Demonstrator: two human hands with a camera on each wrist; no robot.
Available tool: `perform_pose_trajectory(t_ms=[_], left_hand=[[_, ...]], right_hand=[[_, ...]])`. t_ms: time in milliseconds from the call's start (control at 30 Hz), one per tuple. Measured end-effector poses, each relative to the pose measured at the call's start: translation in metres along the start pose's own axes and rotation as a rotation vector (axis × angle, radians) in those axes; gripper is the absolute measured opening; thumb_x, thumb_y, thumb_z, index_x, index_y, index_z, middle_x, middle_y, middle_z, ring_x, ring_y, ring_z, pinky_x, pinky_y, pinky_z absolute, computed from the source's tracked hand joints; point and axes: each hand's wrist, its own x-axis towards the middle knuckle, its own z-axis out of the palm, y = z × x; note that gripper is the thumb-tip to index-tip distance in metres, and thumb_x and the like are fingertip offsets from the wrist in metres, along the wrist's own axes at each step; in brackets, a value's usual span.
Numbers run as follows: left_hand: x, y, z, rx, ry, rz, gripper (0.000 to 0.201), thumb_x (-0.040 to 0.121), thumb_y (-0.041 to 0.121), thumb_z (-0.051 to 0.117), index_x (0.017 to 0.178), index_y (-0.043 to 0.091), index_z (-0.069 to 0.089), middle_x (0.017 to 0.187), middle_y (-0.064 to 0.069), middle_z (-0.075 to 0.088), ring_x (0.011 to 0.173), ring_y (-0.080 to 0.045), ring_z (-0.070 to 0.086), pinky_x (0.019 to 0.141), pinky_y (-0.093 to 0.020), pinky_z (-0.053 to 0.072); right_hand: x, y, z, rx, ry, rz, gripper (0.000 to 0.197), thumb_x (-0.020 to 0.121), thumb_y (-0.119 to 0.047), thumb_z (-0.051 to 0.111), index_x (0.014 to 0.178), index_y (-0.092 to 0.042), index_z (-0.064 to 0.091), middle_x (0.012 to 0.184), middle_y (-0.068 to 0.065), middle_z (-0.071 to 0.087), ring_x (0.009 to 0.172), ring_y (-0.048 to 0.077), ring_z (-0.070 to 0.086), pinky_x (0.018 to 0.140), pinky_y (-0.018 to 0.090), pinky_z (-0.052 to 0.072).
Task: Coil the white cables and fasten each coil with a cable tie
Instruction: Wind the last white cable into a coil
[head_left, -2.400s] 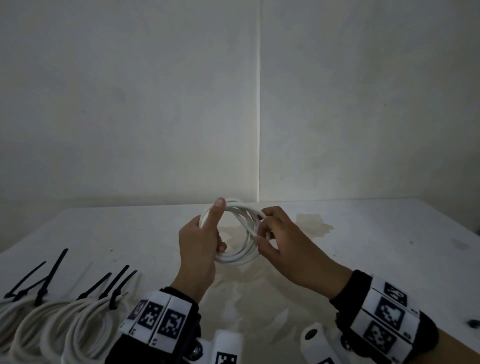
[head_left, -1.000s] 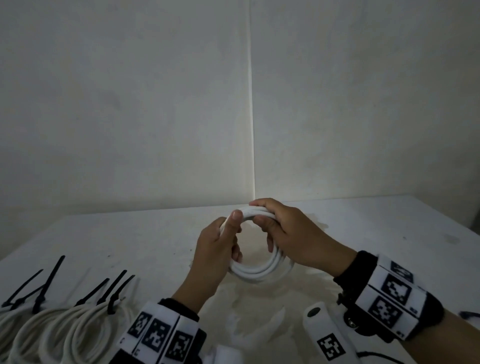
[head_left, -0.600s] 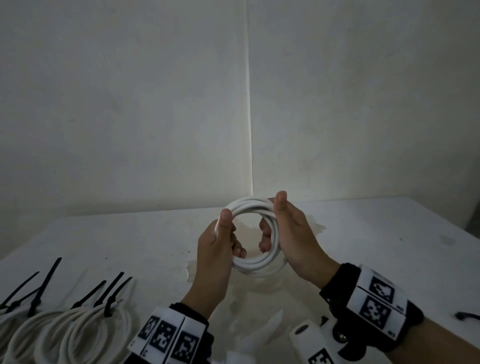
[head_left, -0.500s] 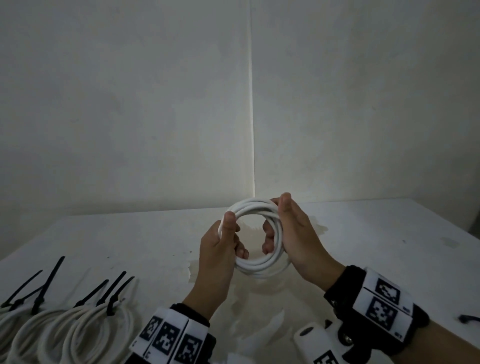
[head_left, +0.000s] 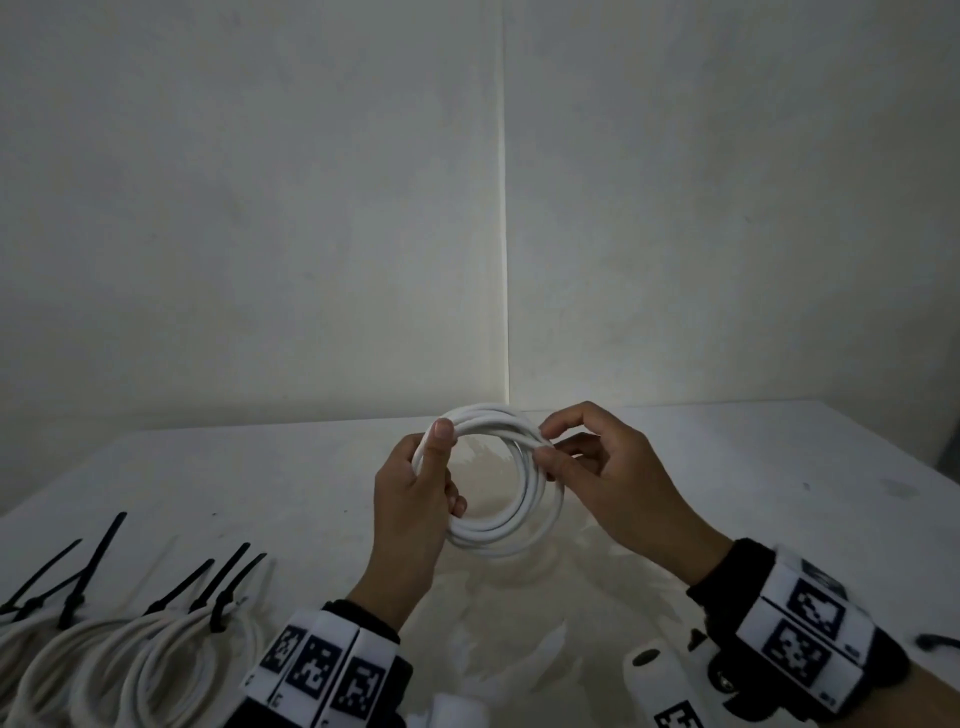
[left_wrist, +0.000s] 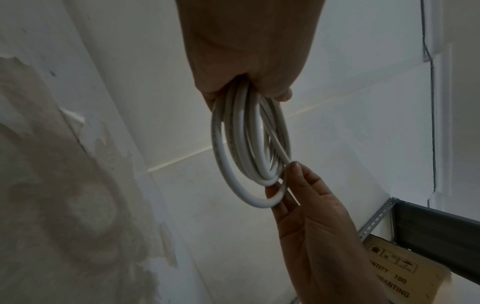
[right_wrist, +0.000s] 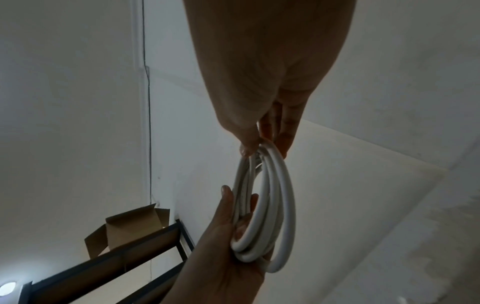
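Note:
A white cable coil (head_left: 498, 483) of several loops is held upright above the middle of the table. My left hand (head_left: 421, 493) grips the coil's left side, thumb pressed on its upper left and fingers curled through the ring. My right hand (head_left: 587, 457) pinches the coil's upper right between thumb and fingertips. In the left wrist view the coil (left_wrist: 249, 144) hangs from my left hand (left_wrist: 246, 82), and the right hand's fingertips (left_wrist: 293, 170) pinch one strand. The right wrist view shows the coil (right_wrist: 265, 205) pinched at its top by my right hand (right_wrist: 262, 142).
Several tied white coils (head_left: 130, 660) with black cable ties (head_left: 98, 561) lie at the table's near left. The white table (head_left: 753, 467) carries a stained patch under the hands. A small dark object (head_left: 935, 642) lies at the right edge. A wall stands behind the table.
My right hand shifted from wrapping the coil's right side to pinching its upper right with thumb and fingertips. The left hand keeps its grip. The coil stays raised.

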Motion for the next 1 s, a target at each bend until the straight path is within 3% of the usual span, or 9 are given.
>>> perform_pose_trajectory(t_ms=[133,200,333,467,533,600,767,900,1000], left_hand=[[0.003,0.001,-0.001,-0.007,0.005,0.003,0.033,0.091,0.037,0.047,0.081,0.008,0.059,0.038,0.011,0.041,0.036,-0.003,0.041,0.051,-0.029,0.039],[0.003,0.001,0.0,0.002,-0.004,0.004,0.032,0.092,0.036,0.048,0.08,0.008,0.059,0.038,0.01,0.041,0.036,-0.003,0.041,0.051,-0.029,0.039],[0.003,-0.002,0.0,0.01,-0.036,-0.018,0.033,0.091,0.036,0.048,0.08,0.007,0.059,0.039,0.01,0.041,0.037,-0.004,0.041,0.047,-0.026,0.041],[0.004,-0.003,-0.002,0.066,-0.097,-0.034,0.026,0.087,0.031,0.058,0.074,0.008,0.057,0.04,0.007,0.045,0.036,-0.007,0.044,0.045,-0.025,0.041],[0.004,-0.005,-0.003,0.097,-0.107,-0.036,0.023,0.083,0.025,0.065,0.069,0.009,0.056,0.042,0.005,0.047,0.036,-0.007,0.045,0.045,-0.026,0.042],[0.004,-0.008,-0.005,0.106,-0.12,-0.047,0.021,0.083,0.021,0.067,0.069,0.008,0.057,0.042,0.004,0.046,0.036,-0.008,0.044,0.047,-0.029,0.042],[0.003,-0.012,-0.014,0.143,-0.148,-0.051,0.023,0.086,0.021,0.062,0.067,0.009,0.056,0.041,0.003,0.051,0.038,-0.01,0.048,0.049,-0.03,0.044],[0.002,-0.012,-0.017,0.025,-0.148,-0.104,0.022,0.089,0.016,0.058,0.068,0.008,0.056,0.043,0.005,0.045,0.04,-0.011,0.039,0.043,-0.024,0.04],[0.002,-0.007,-0.015,-0.1,-0.176,-0.107,0.02,0.082,0.022,0.061,0.071,0.007,0.057,0.046,0.008,0.04,0.042,-0.008,0.034,0.042,-0.02,0.036]], right_hand=[[0.001,0.0,0.001,-0.133,0.021,-0.118,0.02,0.077,-0.014,0.072,0.082,-0.023,0.056,0.087,-0.003,0.061,0.074,0.007,0.063,0.065,0.017,0.053],[0.002,0.001,0.001,-0.27,0.051,-0.222,0.015,0.077,-0.016,0.073,0.082,-0.014,0.06,0.086,0.0,0.059,0.077,0.009,0.061,0.064,0.017,0.052],[0.005,0.006,0.004,-0.497,0.028,-0.361,0.017,0.081,-0.022,0.061,0.079,-0.005,0.061,0.08,0.003,0.059,0.068,0.013,0.057,0.057,0.022,0.05],[0.007,0.005,-0.001,-0.512,0.077,-0.312,0.022,0.087,-0.025,0.055,0.085,-0.003,0.059,0.076,0.0,0.056,0.064,0.019,0.058,0.056,0.018,0.043],[0.008,0.003,-0.005,-0.481,0.091,-0.291,0.027,0.088,-0.028,0.052,0.086,-0.002,0.059,0.075,-0.001,0.056,0.065,0.022,0.059,0.06,0.024,0.048],[0.008,0.002,-0.007,-0.454,0.103,-0.265,0.022,0.09,-0.022,0.054,0.086,-0.001,0.059,0.074,0.0,0.057,0.066,0.022,0.062,0.061,0.026,0.051],[0.012,0.002,-0.022,-0.392,0.18,-0.162,0.006,0.088,-0.01,0.057,0.084,-0.006,0.058,0.066,-0.009,0.055,0.063,0.014,0.063,0.066,0.018,0.051],[0.013,0.001,-0.029,-0.399,0.176,-0.1,0.005,0.089,-0.012,0.057,0.084,-0.01,0.056,0.065,-0.01,0.056,0.063,0.01,0.063,0.065,0.018,0.051],[0.012,-0.001,-0.027,-0.39,0.078,-0.044,0.015,0.088,-0.014,0.058,0.077,-0.019,0.05,0.066,-0.008,0.059,0.061,0.009,0.063,0.061,0.019,0.05]])
